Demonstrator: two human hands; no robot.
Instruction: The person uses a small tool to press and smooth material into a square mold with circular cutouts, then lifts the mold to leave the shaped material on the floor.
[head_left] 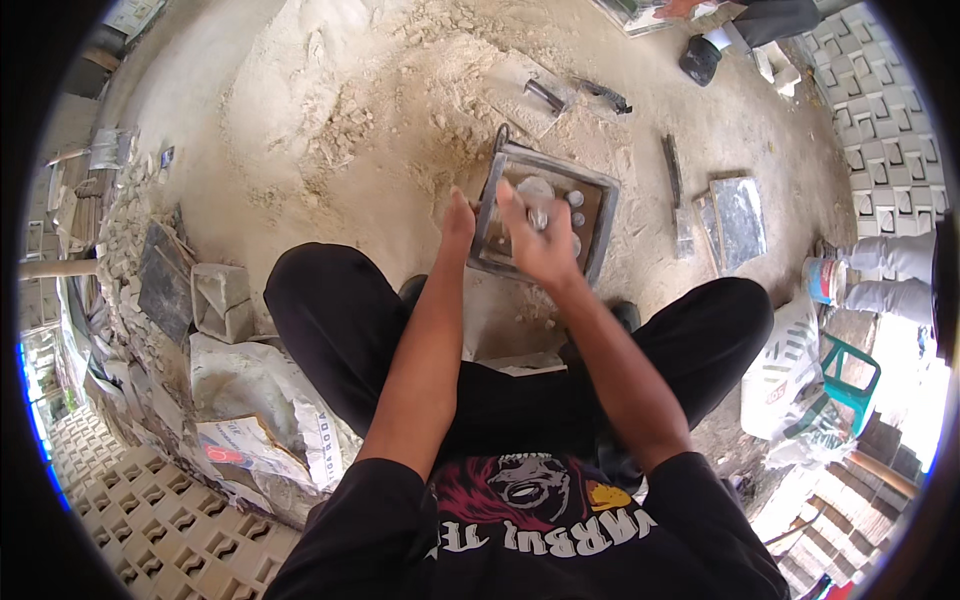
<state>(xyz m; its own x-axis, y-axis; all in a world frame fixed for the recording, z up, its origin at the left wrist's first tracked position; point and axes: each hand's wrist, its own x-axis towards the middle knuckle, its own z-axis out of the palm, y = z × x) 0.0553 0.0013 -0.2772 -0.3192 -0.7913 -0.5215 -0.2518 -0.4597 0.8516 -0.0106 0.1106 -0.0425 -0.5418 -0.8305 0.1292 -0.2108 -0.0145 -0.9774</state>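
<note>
Between my feet on the sandy ground sits a square, dark-rimmed mould frame (605,232), with several round, pale knobs (576,199) inside it. My right hand (543,245) is over its middle, slightly smeared by motion, with fingers curled round something greyish that I cannot make out. A larger rounded grey piece (536,187) shows just beyond those fingers. At the frame's left side is my left hand (458,218), seen edge-on with one digit pointing up. Its other fingers are hidden, so I cannot tell whether they grip the rim.
A heap of pale powder (300,90) lies ahead. Beyond the frame is a handled trowel or float (545,95). Dark boards (735,222) and a bar (672,170) lie right. Sacks (255,385), a green stool (850,385) and stacked pale blocks (885,150) stand around; another person's leg (775,20) shows top right.
</note>
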